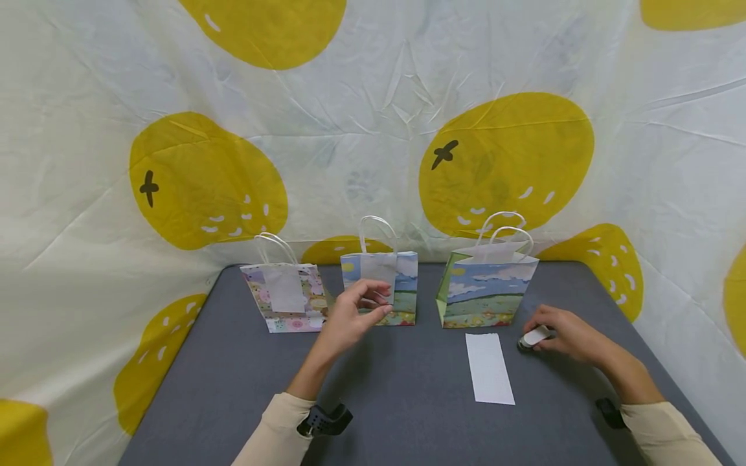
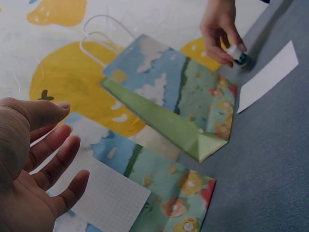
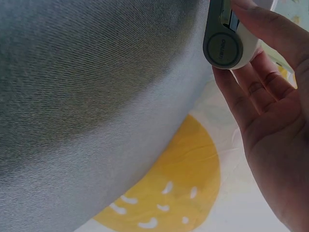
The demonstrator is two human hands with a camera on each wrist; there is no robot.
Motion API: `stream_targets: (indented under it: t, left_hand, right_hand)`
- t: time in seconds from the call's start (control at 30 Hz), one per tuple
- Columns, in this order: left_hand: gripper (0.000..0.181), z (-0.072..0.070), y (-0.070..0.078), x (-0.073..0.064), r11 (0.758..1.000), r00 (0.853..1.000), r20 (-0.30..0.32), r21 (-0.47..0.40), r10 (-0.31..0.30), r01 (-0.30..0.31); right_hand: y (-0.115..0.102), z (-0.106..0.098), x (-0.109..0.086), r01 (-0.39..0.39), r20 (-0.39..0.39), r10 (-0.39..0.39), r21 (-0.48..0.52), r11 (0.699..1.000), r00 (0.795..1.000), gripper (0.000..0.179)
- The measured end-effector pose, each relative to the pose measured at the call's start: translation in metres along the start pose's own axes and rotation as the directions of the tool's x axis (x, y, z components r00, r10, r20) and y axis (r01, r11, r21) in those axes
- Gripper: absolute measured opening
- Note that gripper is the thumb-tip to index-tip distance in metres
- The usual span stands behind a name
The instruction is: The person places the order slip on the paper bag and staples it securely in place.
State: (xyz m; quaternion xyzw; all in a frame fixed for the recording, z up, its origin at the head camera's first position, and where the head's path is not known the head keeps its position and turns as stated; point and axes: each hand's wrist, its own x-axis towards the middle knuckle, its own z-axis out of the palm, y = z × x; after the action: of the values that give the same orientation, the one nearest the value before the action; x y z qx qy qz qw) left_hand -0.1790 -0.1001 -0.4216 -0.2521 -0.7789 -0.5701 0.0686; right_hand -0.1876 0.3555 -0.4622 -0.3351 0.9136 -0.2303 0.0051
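My right hand (image 1: 568,336) pinches a small white and dark green stapler (image 3: 224,50) between thumb and fingers, low over the table. To its left a white paper slip (image 1: 489,369) lies flat. My left hand (image 1: 350,317) holds nothing, its fingers loosely bent in front of the middle paper bag (image 1: 406,285). That bag has a painted meadow and sky, with a gridded white paper (image 2: 113,193) on its front, partly hidden by the hand in the head view. The right paper bag (image 1: 486,298) has the same print and stands opened out, its green side showing.
At the left stands a pink patterned paper bag (image 1: 315,294) with a white paper (image 1: 285,291) on its front. All three bags have white twisted handles and stand along the back of the grey table (image 1: 419,414). A white cloth with yellow fruit prints (image 1: 361,181) hangs behind.
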Motion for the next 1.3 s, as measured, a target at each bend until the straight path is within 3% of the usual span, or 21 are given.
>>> stream_targets:
  t: [0.17, 0.47, 0.6, 0.83, 0.97, 1.03, 1.13, 1.23, 1.3]
  left_hand:
    - [0.036, 0.002, -0.001, 0.001, 1.0, 1.0, 0.014, -0.011, -0.003, 0.003]
    - [0.033, 0.006, -0.003, 0.003, 0.998, 0.999, 0.022, -0.056, -0.024, 0.025]
    - [0.035, 0.01, -0.003, 0.004, 0.997, 0.998, 0.034, -0.067, -0.046, 0.048]
    - [0.036, 0.015, -0.006, 0.004, 0.998, 0.998, 0.054, -0.058, -0.035, 0.039]
    - [0.036, 0.018, -0.008, 0.002, 0.998, 0.996, 0.076, -0.035, -0.047, 0.05]
    - [0.036, 0.02, -0.009, 0.002, 0.998, 0.995, 0.087, -0.03, -0.057, 0.059]
    - [0.035, 0.024, -0.011, 0.002, 0.998, 0.993, 0.1, -0.027, -0.062, 0.065]
    - [0.035, 0.028, -0.012, 0.002, 0.997, 0.992, 0.114, -0.034, -0.06, 0.064]
    - [0.036, 0.031, -0.013, 0.002, 0.997, 0.989, 0.129, -0.039, -0.066, 0.071]
  right_hand:
    - [0.003, 0.001, 0.005, 0.037, -0.008, -0.037, 0.001, 0.999, 0.999, 0.032]
    - [0.004, 0.004, 0.012, -0.03, 0.083, 0.03, -0.005, 1.0, 0.996, 0.03]
    - [0.005, 0.004, 0.012, 0.001, 0.065, 0.001, -0.031, 1.0, 0.998, 0.031]
    - [0.01, 0.01, 0.013, 0.121, -0.033, -0.125, -0.099, 0.988, 0.992, 0.037]
    - [0.009, 0.011, 0.012, 0.142, -0.049, -0.149, -0.127, 0.982, 0.988, 0.039]
    - [0.006, 0.007, 0.011, 0.108, -0.031, -0.114, -0.147, 0.983, 0.993, 0.04]
    - [-0.004, -0.005, 0.011, -0.023, 0.014, 0.025, -0.142, 0.99, 1.0, 0.045]
    - [-0.015, -0.02, 0.012, -0.188, 0.019, 0.191, -0.099, 0.977, 0.981, 0.059]
    - [-0.021, -0.03, 0.013, -0.256, -0.002, 0.256, -0.068, 0.964, 0.967, 0.071]
